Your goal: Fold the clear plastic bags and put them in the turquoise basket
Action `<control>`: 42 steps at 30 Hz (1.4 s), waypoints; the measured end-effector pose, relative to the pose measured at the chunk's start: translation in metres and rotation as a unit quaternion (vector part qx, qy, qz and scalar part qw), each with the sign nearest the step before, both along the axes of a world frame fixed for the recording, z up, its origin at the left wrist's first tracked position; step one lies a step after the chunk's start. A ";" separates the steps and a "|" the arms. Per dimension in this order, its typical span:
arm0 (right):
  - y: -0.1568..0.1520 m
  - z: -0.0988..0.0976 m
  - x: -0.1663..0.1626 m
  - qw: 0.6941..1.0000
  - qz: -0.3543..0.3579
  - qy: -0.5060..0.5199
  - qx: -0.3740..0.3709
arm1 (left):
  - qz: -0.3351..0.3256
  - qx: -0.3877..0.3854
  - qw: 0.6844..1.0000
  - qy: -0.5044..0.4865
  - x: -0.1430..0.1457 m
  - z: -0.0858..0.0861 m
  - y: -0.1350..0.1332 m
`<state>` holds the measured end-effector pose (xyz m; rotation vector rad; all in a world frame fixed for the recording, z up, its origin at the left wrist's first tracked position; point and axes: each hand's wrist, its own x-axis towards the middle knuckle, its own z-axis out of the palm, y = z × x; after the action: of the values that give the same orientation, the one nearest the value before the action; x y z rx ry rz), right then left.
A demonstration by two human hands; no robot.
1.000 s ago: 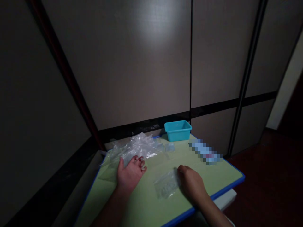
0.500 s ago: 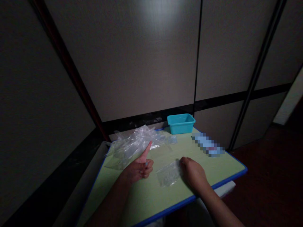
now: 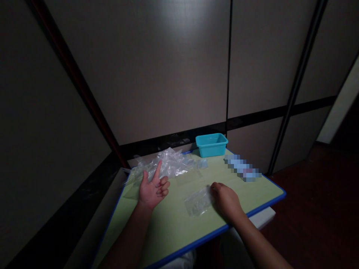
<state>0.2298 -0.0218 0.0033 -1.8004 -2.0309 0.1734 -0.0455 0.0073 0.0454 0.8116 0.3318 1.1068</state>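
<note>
My left hand (image 3: 153, 190) is raised palm up over the left part of the table, thumb and index finger stretched apart, the other fingers curled, nothing in it. Behind it spreads a pile of clear plastic bags (image 3: 168, 162). My right hand (image 3: 226, 200) is closed on the right edge of a small clear plastic bag (image 3: 198, 203), which lies flat on the green tabletop. Its fingertips are partly hidden by the back of the hand. Whatever is inside the bag is too faint to make out.
A turquoise plastic basket (image 3: 212, 150) stands at the table's back edge. A blurred-out bluish item (image 3: 242, 168) lies at the right. A small clear packet (image 3: 202, 163) sits in front of the basket. The green table (image 3: 171, 231) has a blue rim; cabinet panels (image 3: 168, 82) rise behind it.
My left hand has moved left, away from the small bag, and turned palm up with its thumb spread out. My right hand stays at the bag's edge. The view has shifted slightly.
</note>
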 end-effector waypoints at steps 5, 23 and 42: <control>0.000 0.000 0.001 1.000 -0.001 -0.009 -0.007 | 0.010 -0.008 1.000 -0.012 0.004 0.006 -0.003; 0.001 0.000 0.000 0.999 -0.003 -0.034 -0.011 | -0.104 0.025 0.992 0.066 0.017 0.000 -0.008; -0.001 0.005 0.000 0.998 0.003 -0.047 -0.031 | 0.318 0.086 0.903 0.276 0.021 0.004 -0.003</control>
<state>0.2294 -0.0227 0.0081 -1.8719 -2.1180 0.1595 -0.0246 0.0043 0.0497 1.2205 1.0454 1.5108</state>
